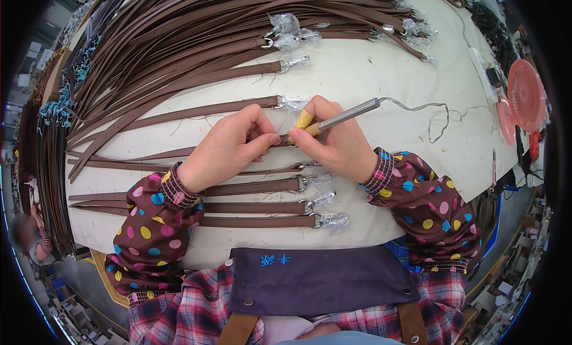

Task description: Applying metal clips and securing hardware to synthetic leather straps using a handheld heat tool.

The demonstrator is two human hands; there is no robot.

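Note:
My left hand (229, 144) pinches a brown leather strap (284, 141) near its metal-ring end, thumb against fingertips. A pen-shaped corded tool (351, 113) with a grey metal barrel rests in my right hand (345, 145), its tip hidden behind the fingers close to that strap end. Yellow covers (304, 119) wrap fingertips of the right hand. The two hands almost meet over the strap. Below it lie several similar straps (262, 222), their rings and plastic-wrapped clasps (333, 221) pointing right. Above it rests another strap (202, 111) with a wrapped clasp.
A large pile of brown straps (196, 17) covers the far side of the white table (381, 77). Dark straps with blue ties (56, 113) hang at the left edge. The tool's grey cord (438, 107) trails right, toward a pink fan (527, 94). Another person (33, 238) is at far left.

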